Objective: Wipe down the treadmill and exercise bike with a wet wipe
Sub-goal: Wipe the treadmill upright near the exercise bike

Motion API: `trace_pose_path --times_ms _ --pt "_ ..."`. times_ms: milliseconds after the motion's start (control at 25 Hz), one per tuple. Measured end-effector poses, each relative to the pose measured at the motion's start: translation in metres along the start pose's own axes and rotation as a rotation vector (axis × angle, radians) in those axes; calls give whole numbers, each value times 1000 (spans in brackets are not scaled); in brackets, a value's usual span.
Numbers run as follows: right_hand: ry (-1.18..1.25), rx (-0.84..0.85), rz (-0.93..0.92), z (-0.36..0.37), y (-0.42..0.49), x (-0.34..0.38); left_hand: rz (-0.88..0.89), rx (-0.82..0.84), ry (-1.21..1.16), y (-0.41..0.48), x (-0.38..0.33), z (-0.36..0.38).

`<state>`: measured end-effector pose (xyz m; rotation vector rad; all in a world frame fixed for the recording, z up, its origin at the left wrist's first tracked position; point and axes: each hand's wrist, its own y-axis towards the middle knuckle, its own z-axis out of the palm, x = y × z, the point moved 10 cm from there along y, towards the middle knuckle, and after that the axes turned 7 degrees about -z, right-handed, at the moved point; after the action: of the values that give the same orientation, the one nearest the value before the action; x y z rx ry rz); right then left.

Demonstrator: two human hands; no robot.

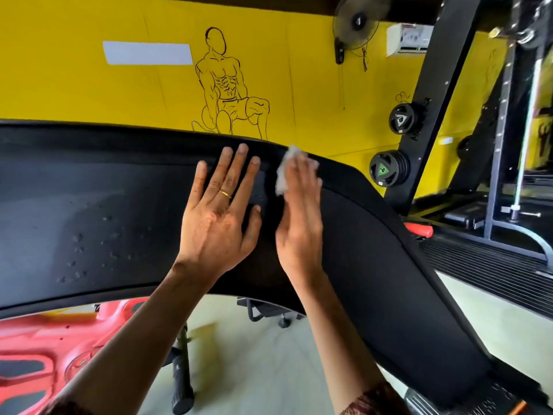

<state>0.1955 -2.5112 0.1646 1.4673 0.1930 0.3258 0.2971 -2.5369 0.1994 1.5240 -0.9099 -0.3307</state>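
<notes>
Flatly, right hand presses crumpled wipe; matte treadmill

Left hand flat, fingers spread, right hand edge-on

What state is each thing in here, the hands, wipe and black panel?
Treadmill panel: black, droplets on its left part.
Left hand: flat, fingers spread, resting on the panel.
Right hand: pressing the wet wipe against the panel's upper edge.
Wet wipe: crumpled, under the right hand's fingers.
Weight plates: hung on the rack.
</notes>
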Motion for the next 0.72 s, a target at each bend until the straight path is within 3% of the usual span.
trace_pose_path --times_ms 80,160,360,440,560,720 --pt "-58 165 -71 15 31 -1 -17 -8 -11 5 -3 5" --pt "-161 168 -12 6 32 -29 -27 1 -14 5 -5 10" --pt "-144 -53 577 -69 -28 -155 45 76 4 9 -32 33" --pt "-118 -23 473 -58 -12 -131 80 119 5 13 -51 49" --pt "-112 171 230 -30 3 -96 167 150 -27 15 -84 71" --pt "-204 19 574 -86 -68 -184 194 193 -41 9 -115 93"
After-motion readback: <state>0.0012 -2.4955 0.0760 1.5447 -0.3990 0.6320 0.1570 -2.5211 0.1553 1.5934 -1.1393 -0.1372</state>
